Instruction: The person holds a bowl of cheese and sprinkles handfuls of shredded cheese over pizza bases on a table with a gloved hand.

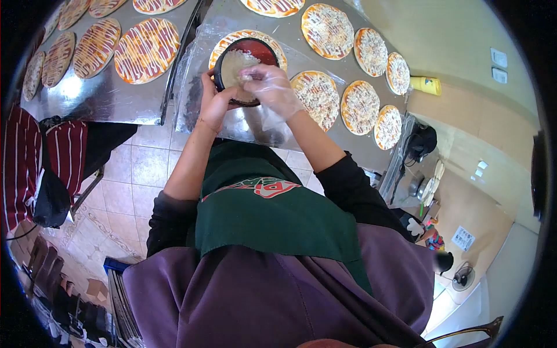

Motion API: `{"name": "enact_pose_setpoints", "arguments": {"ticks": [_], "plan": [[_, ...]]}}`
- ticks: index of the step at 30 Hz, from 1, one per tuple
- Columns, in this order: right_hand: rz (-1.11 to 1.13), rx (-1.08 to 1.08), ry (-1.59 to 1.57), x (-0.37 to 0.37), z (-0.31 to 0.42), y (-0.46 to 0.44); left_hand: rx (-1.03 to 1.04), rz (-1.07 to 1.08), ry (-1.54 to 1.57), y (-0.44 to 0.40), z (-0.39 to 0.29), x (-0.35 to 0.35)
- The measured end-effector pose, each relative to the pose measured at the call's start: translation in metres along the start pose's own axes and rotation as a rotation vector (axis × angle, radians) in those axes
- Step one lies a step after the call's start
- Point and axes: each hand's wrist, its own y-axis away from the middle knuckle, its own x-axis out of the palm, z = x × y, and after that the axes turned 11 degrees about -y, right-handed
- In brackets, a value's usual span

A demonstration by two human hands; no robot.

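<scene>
My left hand (218, 103) grips the near left side of a round bowl (264, 52) with a black rim and a reddish inside. Pale grated cheese (235, 64) lies in the bowl. In a clear plastic glove, my right hand (270, 87) reaches over the rim, its fingers bunched together at the cheese. Partly hidden under the bowl is a pizza base (231, 37) with sauce. To the right, pizzas topped with white shreds, such as this near pizza (316, 98), lie on the metal table (243, 124).
Another metal table (72, 95) at the left bears several pizzas with striped sauce (148, 51). A yellow bottle (426, 86) lies by the right table edge. Striped red cloth (23, 162) hangs at the left. A fan (463, 277) stands at the lower right.
</scene>
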Motion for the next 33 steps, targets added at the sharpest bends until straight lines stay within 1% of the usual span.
{"name": "enact_pose_setpoints", "arguments": {"ticks": [1,3,4,5,7,8,9,11,12,14,15,17,18,20,23,27,29,33], "plan": [[0.0,0.0,0.001,-0.005,0.002,0.0,-0.03,-0.022,-0.027,0.0,-0.001,-0.001],[-0.066,0.092,-0.131,-0.015,0.007,-0.001,-0.01,-0.045,0.003,-0.005,0.002,-0.007],[-0.088,0.177,-0.345,-0.022,0.002,-0.003,0.01,-0.068,0.032,-0.007,0.003,-0.01],[-0.087,0.177,-0.345,-0.029,-0.001,-0.004,0.01,-0.07,0.033,-0.008,0.004,-0.014],[-0.176,0.203,-0.604,-0.043,0.0,-0.004,0.026,-0.146,-0.009,-0.007,-0.001,-0.021],[-0.237,0.238,-0.571,-0.049,0.001,-0.003,0.031,-0.165,-0.013,-0.008,-0.002,-0.026],[-0.238,0.238,-0.57,-0.056,-0.004,-0.003,0.031,-0.164,-0.012,-0.008,-0.003,-0.03],[-0.297,0.21,-0.464,-0.071,-0.03,-0.008,0.056,-0.187,0.06,-0.007,-0.008,-0.038],[-0.295,0.212,-0.465,-0.078,-0.042,-0.011,0.062,-0.21,0.042,-0.006,-0.009,-0.043],[-0.366,0.192,0.09,-0.088,-0.059,-0.015,0.075,-0.223,0.063,-0.004,-0.012,-0.051],[-0.365,0.194,0.089,-0.088,-0.059,-0.015,0.089,-0.233,0.082,-0.004,-0.012,-0.054],[-0.392,0.223,0.269,-0.084,-0.06,-0.014,0.105,-0.261,0.077,-0.004,-0.009,-0.063],[-0.391,0.226,0.268,-0.081,-0.061,-0.012,0.11,-0.243,0.099,-0.002,-0.011,-0.068],[-0.354,0.182,0.462,-0.075,-0.064,-0.008,0.115,-0.228,0.122,0.003,-0.014,-0.073],[-0.366,0.215,0.394,-0.061,-0.065,-0.001,0.128,-0.219,0.142,0.009,-0.019,-0.078],[-0.375,0.286,0.464,-0.045,-0.052,0.013,0.167,-0.22,0.182,0.015,-0.02,-0.086],[-0.325,0.193,0.443,-0.042,-0.058,0.018,0.175,-0.218,0.194,0.018,-0.023,-0.087],[-0.34,0.176,0.452,-0.019,-0.044,0.023,0.195,-0.227,0.213,0.019,-0.023,-0.093]]}}
